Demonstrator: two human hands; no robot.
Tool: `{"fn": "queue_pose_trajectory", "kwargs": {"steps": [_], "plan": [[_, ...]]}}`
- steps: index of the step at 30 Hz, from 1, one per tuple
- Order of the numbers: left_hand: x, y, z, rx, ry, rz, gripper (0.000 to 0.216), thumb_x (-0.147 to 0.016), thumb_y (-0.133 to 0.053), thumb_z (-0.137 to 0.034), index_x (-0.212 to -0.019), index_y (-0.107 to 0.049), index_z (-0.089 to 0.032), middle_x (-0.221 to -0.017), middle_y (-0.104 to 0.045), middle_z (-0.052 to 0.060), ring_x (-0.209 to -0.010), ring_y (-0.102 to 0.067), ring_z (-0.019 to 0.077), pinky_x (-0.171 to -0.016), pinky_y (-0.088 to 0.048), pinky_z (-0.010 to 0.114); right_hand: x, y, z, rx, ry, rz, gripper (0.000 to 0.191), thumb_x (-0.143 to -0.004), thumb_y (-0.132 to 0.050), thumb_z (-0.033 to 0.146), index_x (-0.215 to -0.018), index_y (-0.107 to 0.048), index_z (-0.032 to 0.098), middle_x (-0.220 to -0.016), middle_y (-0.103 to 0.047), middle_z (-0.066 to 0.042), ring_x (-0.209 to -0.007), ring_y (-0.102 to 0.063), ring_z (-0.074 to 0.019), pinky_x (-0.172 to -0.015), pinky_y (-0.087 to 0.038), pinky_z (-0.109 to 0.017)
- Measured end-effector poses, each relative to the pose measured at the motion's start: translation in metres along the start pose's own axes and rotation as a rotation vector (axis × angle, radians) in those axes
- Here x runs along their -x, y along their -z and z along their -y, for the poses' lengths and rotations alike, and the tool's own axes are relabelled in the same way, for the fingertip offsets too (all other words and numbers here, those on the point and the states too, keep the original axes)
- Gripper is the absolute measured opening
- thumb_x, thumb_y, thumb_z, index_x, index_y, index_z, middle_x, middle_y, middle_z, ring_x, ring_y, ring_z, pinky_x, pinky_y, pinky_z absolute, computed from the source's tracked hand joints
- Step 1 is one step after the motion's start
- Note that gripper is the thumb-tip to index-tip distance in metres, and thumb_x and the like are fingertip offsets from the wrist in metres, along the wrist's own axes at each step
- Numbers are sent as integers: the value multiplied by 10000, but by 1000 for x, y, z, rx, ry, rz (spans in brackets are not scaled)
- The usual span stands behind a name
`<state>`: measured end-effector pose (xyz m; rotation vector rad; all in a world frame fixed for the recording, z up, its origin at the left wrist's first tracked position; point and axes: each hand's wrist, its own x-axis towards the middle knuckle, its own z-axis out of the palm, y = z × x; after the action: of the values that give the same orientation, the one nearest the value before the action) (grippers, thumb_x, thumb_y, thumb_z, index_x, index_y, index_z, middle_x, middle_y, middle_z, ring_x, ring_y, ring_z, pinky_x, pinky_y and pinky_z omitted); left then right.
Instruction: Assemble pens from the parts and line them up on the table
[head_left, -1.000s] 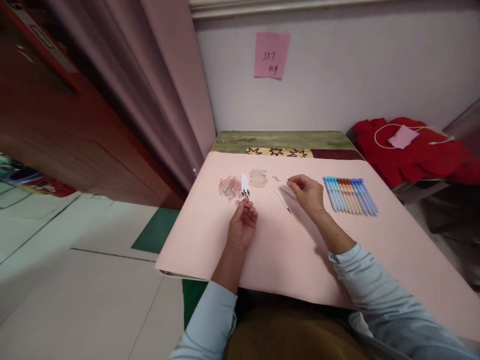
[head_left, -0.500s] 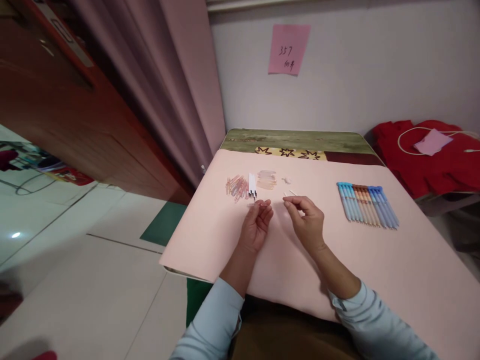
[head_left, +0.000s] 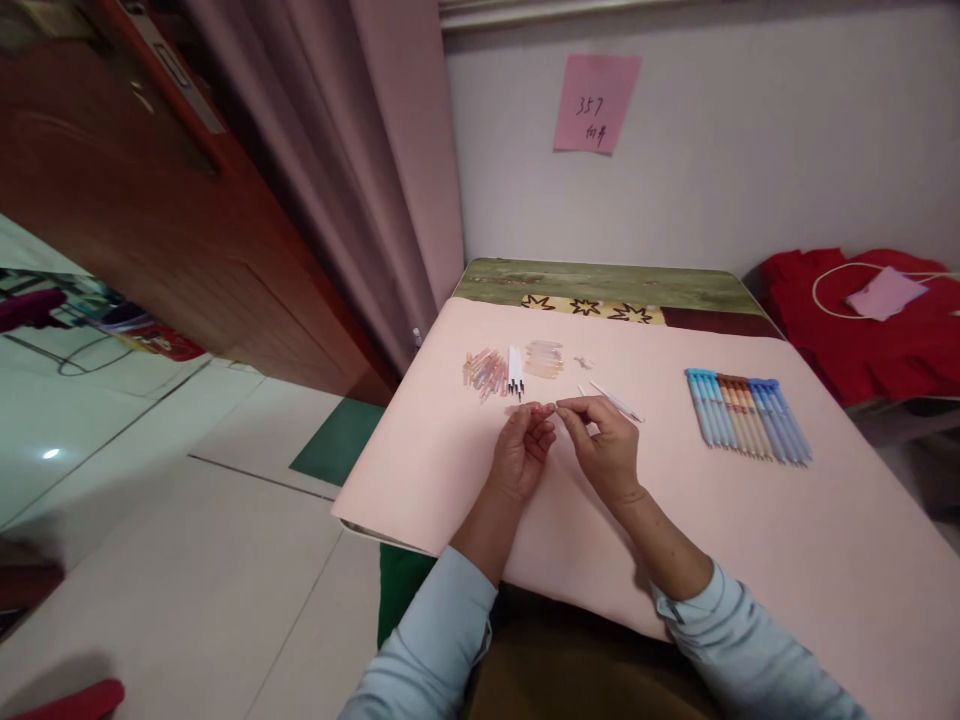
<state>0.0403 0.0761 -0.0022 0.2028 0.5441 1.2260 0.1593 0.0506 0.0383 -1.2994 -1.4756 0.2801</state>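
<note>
My left hand (head_left: 523, 455) pinches a small translucent pink pen barrel (head_left: 537, 409) between thumb and fingers. Close against its right end, my right hand (head_left: 602, 443) is closed in a pinch; whatever sits between those fingertips is too small to make out. Just beyond the hands lie a pile of pinkish pen barrels (head_left: 486, 372), several white refills with black tips (head_left: 515, 370), and a row of clear and pale orange barrel pieces (head_left: 544, 359). Tiny loose parts (head_left: 583, 362) rest further right. One white refill (head_left: 616, 401) lies behind my right hand.
A row of light blue, brown and darker blue pens (head_left: 748, 416) lies on the right of the pink-covered table (head_left: 720, 540). Red cloth (head_left: 817, 345) with a white cable is beyond it. A wooden door (head_left: 247, 250) and curtain (head_left: 390, 160) stand at left.
My right hand has moved left, so its fingertips now meet the barrel in my left hand. The refill behind the right hand shows more. The view has shifted slightly.
</note>
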Motion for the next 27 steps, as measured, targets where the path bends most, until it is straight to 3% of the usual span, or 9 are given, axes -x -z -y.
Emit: {"fn": "queue_pose_trajectory", "kwargs": {"steps": [11,14,19,23,27], "plan": [[8,4,-1,18,24,27,156,-905,-642,-251,-882,-675,-100,-730,-719,35,-582,-663,78,-565,-541,158,5,-2,6,38,8,62,165,-899,-603,344,-870,-743,263,-871,-732,-33,-798,-666,-188,-750,-530,-331],[14,0,1,94,68,-10,172,-927,-610,-248,-853,-668,-104,-707,-705,23,-534,-629,57,-524,-518,138,3,-2,10,-137,-140,131,175,-826,-683,413,-847,-755,255,-853,-731,-42,-730,-654,-184,-704,-532,-331],[32,-11,4,227,123,-69,138,-913,-624,-215,-828,-671,-116,-703,-695,14,-506,-590,27,-487,-483,101,-1,-1,14,-542,-527,345,421,-629,-812,503,-906,-723,198,-678,-668,-10,-591,-586,-149,-562,-481,-279],[42,-10,-14,230,108,-119,188,-948,-555,-200,-838,-682,-114,-766,-730,49,-514,-599,41,-502,-514,124,0,15,3,-583,-611,273,441,-647,-791,510,-926,-726,174,-651,-617,13,-509,-454,-90,-503,-382,-239],[42,-4,-36,270,-22,-230,223,-982,-467,-154,-896,-665,-98,-856,-749,84,-619,-665,60,-607,-566,139,4,44,-27,-360,-574,22,396,-690,-750,518,-859,-733,159,-635,-602,7,-533,-458,-105,-521,-376,-248]]}}
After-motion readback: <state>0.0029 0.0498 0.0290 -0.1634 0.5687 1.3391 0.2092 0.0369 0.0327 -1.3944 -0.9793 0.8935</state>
